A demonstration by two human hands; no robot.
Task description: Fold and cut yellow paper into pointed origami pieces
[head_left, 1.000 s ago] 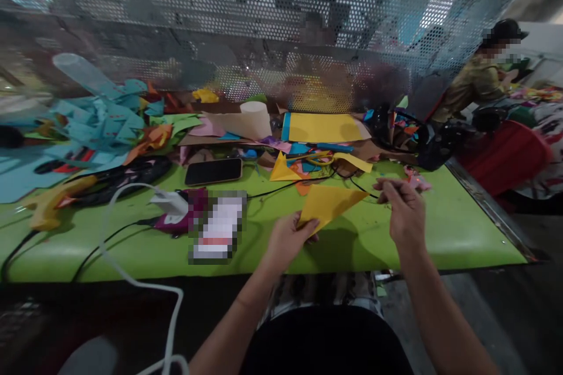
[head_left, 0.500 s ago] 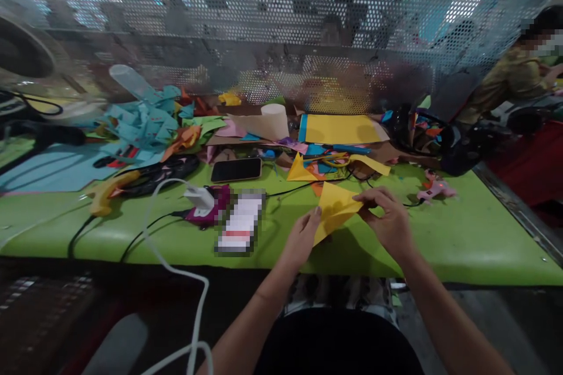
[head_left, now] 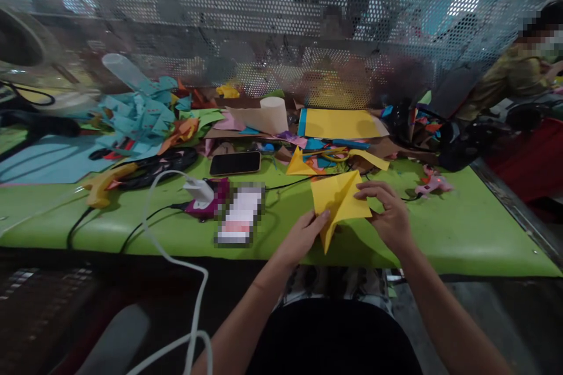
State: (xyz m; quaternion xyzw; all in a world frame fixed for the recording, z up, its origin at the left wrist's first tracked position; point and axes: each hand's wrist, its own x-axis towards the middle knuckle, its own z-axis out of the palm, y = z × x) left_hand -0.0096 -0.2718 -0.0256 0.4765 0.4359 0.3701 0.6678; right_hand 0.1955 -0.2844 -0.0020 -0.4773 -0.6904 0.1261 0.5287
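Observation:
A piece of folded yellow paper (head_left: 338,202) is held between my two hands, just above the green table (head_left: 466,234). It stands partly opened along its creases, with one fold raised and a point hanging toward me. My left hand (head_left: 308,231) pinches its lower left part, thumb on top. On the paper's right side, my right hand (head_left: 387,208) grips the edge between thumb and fingers. Just beyond lies another folded yellow piece (head_left: 299,164) among paper scraps.
Left of my hands are a phone with a lit screen (head_left: 241,214), a purple power strip (head_left: 209,202) with a white plug, a dark phone (head_left: 235,163) and a yellow glue gun (head_left: 105,184). Paper scraps line the perforated metal screen (head_left: 264,23). A person (head_left: 514,76) sits at far right.
The yellow paper has been spread from a flatter folded shape into one opened along its creases. My hands stay at its two sides, and the view has shifted slightly.

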